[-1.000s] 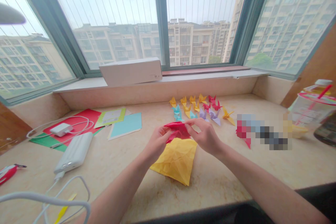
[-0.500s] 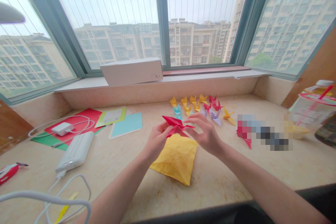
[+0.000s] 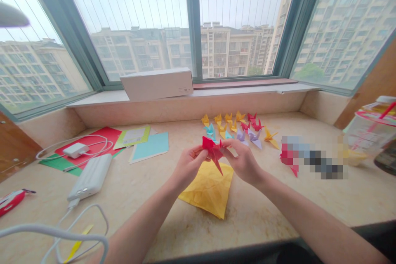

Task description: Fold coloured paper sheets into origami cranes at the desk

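Note:
A red origami crane (image 3: 213, 149) is held between my two hands, above the counter. My left hand (image 3: 192, 161) pinches its left side between thumb and fingers. On the right side, my right hand (image 3: 239, 157) grips an edge with thumb and forefinger. One narrow red point hangs down toward me. Below it lies a creased yellow sheet of paper (image 3: 208, 192). Behind my hands stand several small folded cranes: yellow ones (image 3: 222, 131), red ones (image 3: 256, 124), light blue ones (image 3: 210, 130) and lilac ones (image 3: 255, 137).
At left lie coloured paper sheets (image 3: 151, 147), a white charger (image 3: 76, 150), a power bank (image 3: 90, 177), looping cables and a red-handled tool (image 3: 12, 202). To the right are another red folded piece (image 3: 293, 169), a blurred patch and a plastic cup (image 3: 368, 132). A white box (image 3: 157, 84) rests on the sill.
The red crane has been turned, so one point now hangs down toward me. My right hand has closed from loosely spread fingers to a pinch on its right edge.

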A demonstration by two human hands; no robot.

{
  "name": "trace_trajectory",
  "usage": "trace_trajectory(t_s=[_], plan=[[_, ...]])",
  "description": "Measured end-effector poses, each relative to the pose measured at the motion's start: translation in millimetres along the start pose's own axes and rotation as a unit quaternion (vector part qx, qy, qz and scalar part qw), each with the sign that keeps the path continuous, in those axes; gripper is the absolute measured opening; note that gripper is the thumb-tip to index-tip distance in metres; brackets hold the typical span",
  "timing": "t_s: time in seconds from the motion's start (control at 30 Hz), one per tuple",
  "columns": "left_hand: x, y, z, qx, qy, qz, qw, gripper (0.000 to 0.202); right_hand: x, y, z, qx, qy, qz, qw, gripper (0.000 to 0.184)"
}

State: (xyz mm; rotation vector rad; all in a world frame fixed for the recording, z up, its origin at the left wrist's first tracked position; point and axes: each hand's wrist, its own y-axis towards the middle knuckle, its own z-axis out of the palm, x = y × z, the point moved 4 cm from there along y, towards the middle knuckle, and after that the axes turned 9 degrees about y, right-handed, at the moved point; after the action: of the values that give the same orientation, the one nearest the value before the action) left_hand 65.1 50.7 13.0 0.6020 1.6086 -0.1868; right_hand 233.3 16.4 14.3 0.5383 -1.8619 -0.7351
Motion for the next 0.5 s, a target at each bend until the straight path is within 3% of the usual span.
trace_trajectory(t_s=[0.33, 0.5], plan=[[0.6, -0.3, -2.1, -0.044, -0.017, -0.006, 0.999, 0.024, -7.4, 1.9, 5.7, -0.034, 0.146, 0.102, 0.983, 0.020], [6.2, 0.8, -4.4, -0.056, -0.076, -0.007, 0.995, 0.031, -16.6, 3.3, 9.3, -0.028, 0.242, 0.178, 0.953, 0.031]])
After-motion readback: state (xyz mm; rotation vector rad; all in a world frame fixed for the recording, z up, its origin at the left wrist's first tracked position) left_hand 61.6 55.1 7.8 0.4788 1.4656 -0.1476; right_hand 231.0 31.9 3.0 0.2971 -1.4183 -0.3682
